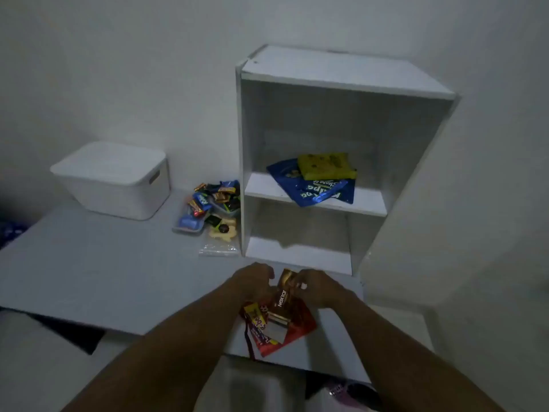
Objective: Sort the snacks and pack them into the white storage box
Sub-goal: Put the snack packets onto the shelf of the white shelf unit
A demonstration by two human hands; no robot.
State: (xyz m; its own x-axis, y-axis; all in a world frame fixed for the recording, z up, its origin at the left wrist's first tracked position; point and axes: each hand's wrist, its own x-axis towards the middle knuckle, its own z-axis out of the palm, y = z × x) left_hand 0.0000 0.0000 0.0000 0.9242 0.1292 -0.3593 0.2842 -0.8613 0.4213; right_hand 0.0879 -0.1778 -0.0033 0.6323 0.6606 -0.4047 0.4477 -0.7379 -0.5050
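1. Our left hand [252, 282] and right hand [316, 288] are close together at the near edge of the table [104, 263], both gripping the red snack packets [286, 316].
2. The white storage box [113, 179] stands far left with its lid on, so we judge nothing is packed yet.
3. Still to sort are the small-snack pile [214, 203] beside the shelf unit [297, 84], and the blue bag [315, 191] and yellow pack [326, 165] on its middle shelf.

A broad bare stretch of table [98, 263] lay open up to the white storage box [118, 194], whose lid [107, 162] closed its top. The snack pile [212, 203] filled the gap between box and shelf unit [341, 84], whose bottom compartment [297, 230] stood free.
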